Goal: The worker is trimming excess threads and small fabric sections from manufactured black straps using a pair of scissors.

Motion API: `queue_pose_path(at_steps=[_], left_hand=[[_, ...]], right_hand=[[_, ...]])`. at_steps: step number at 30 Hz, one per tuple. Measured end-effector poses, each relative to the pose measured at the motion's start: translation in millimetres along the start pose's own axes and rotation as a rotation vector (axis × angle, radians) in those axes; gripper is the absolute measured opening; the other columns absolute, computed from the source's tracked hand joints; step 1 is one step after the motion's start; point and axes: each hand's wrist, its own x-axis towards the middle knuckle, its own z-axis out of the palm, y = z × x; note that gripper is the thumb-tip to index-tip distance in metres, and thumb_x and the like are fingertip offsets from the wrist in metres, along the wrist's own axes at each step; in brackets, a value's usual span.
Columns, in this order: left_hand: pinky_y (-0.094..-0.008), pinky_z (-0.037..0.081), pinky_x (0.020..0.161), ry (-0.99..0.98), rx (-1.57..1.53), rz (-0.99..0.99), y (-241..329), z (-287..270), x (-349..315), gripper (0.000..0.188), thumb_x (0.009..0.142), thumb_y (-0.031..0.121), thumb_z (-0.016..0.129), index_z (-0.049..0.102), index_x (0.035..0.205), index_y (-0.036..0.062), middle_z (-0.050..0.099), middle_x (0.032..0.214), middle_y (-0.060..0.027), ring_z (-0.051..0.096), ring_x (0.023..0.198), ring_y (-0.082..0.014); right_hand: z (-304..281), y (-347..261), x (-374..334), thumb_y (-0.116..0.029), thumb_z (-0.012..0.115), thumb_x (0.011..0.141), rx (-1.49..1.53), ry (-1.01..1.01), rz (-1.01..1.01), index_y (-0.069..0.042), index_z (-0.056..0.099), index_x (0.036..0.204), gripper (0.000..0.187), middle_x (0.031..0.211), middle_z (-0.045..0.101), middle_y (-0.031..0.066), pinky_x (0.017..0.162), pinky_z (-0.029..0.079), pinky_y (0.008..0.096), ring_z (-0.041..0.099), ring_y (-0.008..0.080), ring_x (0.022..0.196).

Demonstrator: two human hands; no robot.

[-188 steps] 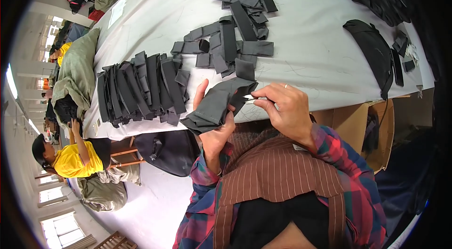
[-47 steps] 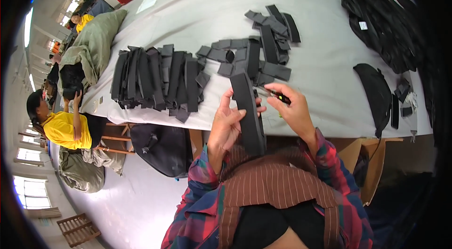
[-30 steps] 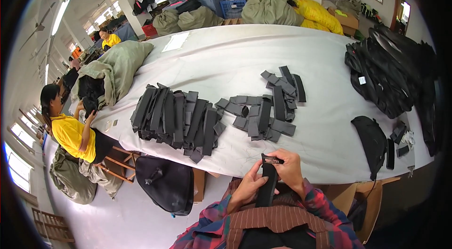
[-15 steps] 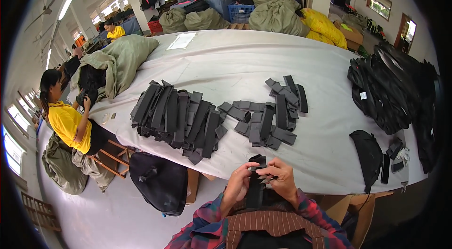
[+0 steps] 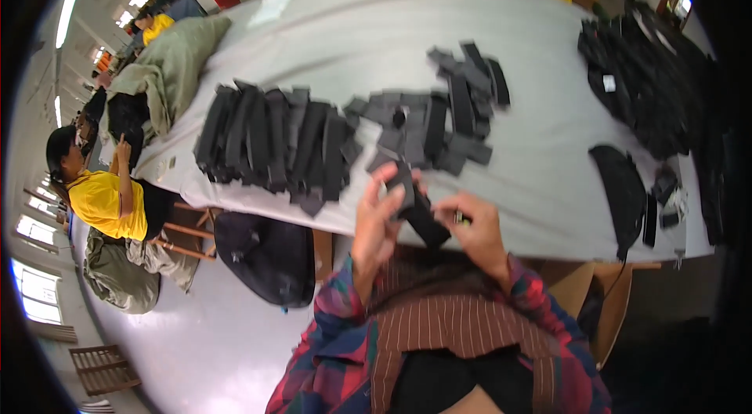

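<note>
My left hand point(image 5: 376, 222) grips a dark strap piece point(image 5: 425, 220) by its upper end, over the table's near edge. The strap slants down to the right, toward my right hand point(image 5: 474, 232). My right hand is closed round a small tool, apparently thread snips point(image 5: 460, 217), mostly hidden by the fingers and blurred. Just beyond my hands lies a loose scatter of dark grey and black strap pieces point(image 5: 415, 128). Left of it, more strap pieces point(image 5: 270, 136) are stacked in a dense overlapping row.
A pale cloth covers the table point(image 5: 540, 179). On its right are a heap of black bags point(image 5: 642, 85) and a curved black fabric piece point(image 5: 615, 191). A co-worker in a yellow shirt point(image 5: 110, 206) stands at the left by a green sack point(image 5: 172, 61). A black bag point(image 5: 266, 257) sits below the edge.
My view has tipped downward. My hands have moved apart and up over the table edge; the strap now slants from my left hand, and the right hand has drawn away from it.
</note>
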Motion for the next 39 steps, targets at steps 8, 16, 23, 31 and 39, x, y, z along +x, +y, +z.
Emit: queue_pose_path(at_steps=[8, 16, 23, 31, 39], left_hand=[[-0.0392, 0.052, 0.091, -0.054, 0.083, 0.102, 14, 11, 8, 0.063, 0.082, -0.008, 0.060, 0.032, 0.137, 0.0087, 0.052, 0.127, -0.0212, 0.058, 0.109, -0.0286], [-0.0337, 0.051, 0.091, -0.079, 0.252, 0.155, 12, 16, -6, 0.065, 0.080, -0.014, 0.059, 0.034, 0.136, 0.0067, 0.053, 0.127, -0.0212, 0.059, 0.109, -0.0239], [-0.0288, 0.049, 0.090, -0.100, 0.347, 0.160, 11, 17, -4, 0.062, 0.080, -0.013, 0.059, 0.036, 0.134, 0.0062, 0.053, 0.128, -0.0190, 0.059, 0.108, -0.0181], [-0.0289, 0.052, 0.085, -0.106, 0.489, 0.165, 8, 11, -2, 0.061, 0.080, -0.013, 0.059, 0.038, 0.133, 0.0070, 0.055, 0.125, -0.0195, 0.061, 0.103, -0.0175], [-0.0243, 0.047, 0.088, -0.097, 0.462, 0.145, 9, 17, -3, 0.056, 0.081, -0.012, 0.056, 0.040, 0.131, 0.0050, 0.055, 0.126, -0.0135, 0.056, 0.100, -0.0099]], right_hand=[[-8, -1, 12, -0.008, 0.065, 0.084, 0.230, 0.017, 0.104, -0.001, 0.063, 0.110, 0.027, 0.094, 0.064, 0.0022, 0.077, 0.044, 0.0230, 0.054, 0.0078, 0.083], [-3, -7, 13, -0.006, 0.062, 0.085, 0.161, 0.026, 0.079, 0.000, 0.066, 0.103, 0.020, 0.092, 0.069, 0.0055, 0.073, 0.046, 0.0232, 0.058, 0.0082, 0.082], [1, -10, 18, -0.006, 0.066, 0.081, -0.004, 0.101, 0.001, -0.003, 0.068, 0.099, 0.018, 0.087, 0.069, 0.0081, 0.069, 0.047, 0.0242, 0.062, 0.0134, 0.075], [-1, -8, 21, -0.010, 0.070, 0.076, -0.259, 0.145, -0.137, -0.008, 0.071, 0.090, 0.015, 0.078, 0.067, 0.0066, 0.061, 0.043, 0.0309, 0.058, 0.0230, 0.067], [-2, -3, 23, -0.011, 0.071, 0.076, -0.272, 0.175, -0.170, -0.008, 0.071, 0.089, 0.013, 0.076, 0.066, 0.0055, 0.061, 0.042, 0.0315, 0.057, 0.0229, 0.065]])
